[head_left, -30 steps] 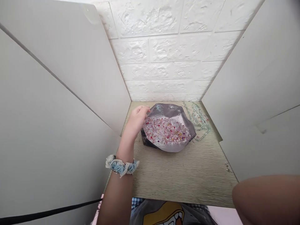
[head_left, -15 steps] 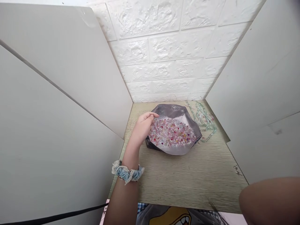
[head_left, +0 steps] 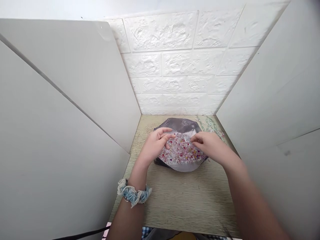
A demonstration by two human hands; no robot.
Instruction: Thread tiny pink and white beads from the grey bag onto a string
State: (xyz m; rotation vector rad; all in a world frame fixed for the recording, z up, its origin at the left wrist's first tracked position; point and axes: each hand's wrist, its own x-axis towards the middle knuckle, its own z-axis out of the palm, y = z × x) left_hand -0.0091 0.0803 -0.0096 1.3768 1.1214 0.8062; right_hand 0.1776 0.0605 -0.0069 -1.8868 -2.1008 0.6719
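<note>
A grey pouch (head_left: 186, 167) with a silvery lining lies spread open on the tabletop, filled with small beads (head_left: 181, 150), mostly pink and clear, some red, yellow and purple. Over its left side is my left hand (head_left: 156, 141), with the fingers bent toward the thumb and a blue lace-trimmed scrunchie (head_left: 134, 194) on the wrist. My right hand (head_left: 210, 144) hovers above the pouch's right side, thumb and fingertips pinched together. Anything held in either hand is too small to make out. Strung pale green beads (head_left: 211, 124) lie behind my right hand, partly hidden by it.
White panels stand close on the left (head_left: 75, 110) and right (head_left: 280, 100) of the wooden tabletop (head_left: 187, 200). A white brick-patterned wall (head_left: 175, 83) closes off the back. A black cord (head_left: 85, 234) runs at the lower left.
My right hand has come in from the lower right to the pouch's right side. My left hand has moved slightly right, further over the beads. The camera view has tilted up a little.
</note>
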